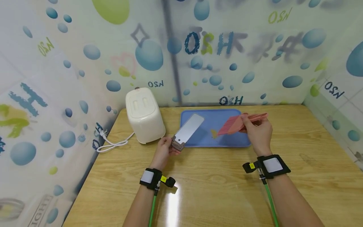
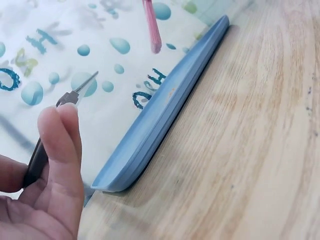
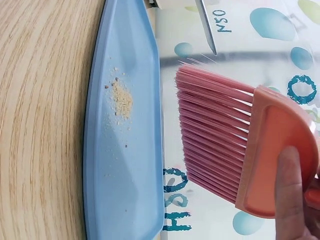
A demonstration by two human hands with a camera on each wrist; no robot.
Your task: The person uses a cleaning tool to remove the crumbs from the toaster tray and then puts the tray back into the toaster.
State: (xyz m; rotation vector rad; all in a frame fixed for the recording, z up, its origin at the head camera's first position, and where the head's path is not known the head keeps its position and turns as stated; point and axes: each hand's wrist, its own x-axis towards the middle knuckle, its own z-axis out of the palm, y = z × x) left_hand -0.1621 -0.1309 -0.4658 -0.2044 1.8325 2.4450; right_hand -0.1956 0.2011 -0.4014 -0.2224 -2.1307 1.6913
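Observation:
My left hand [image 1: 164, 148] pinches the dark slotted end of a flat metal toaster crumb tray [image 1: 189, 127]. In the left wrist view this crumb tray [image 2: 86, 82] appears edge-on, thumb and fingers on its dark end. It is raised over the left part of a blue tray [image 1: 208, 142]. A pink brush [image 3: 215, 125] with long bristles is gripped by my right hand [image 1: 260, 136] above the blue tray's right part. Its bristles point left and stay apart from the crumb tray. Beneath lies a small heap of tan crumbs [image 3: 121, 100] in the blue tray.
A cream two-slot toaster [image 1: 145, 116] stands left of the blue tray, by my left hand. Its white cord [image 1: 114, 145] loops on the wooden table [image 1: 210, 186]. A patterned wall covering [image 1: 246, 63] rises behind the table and along both sides.

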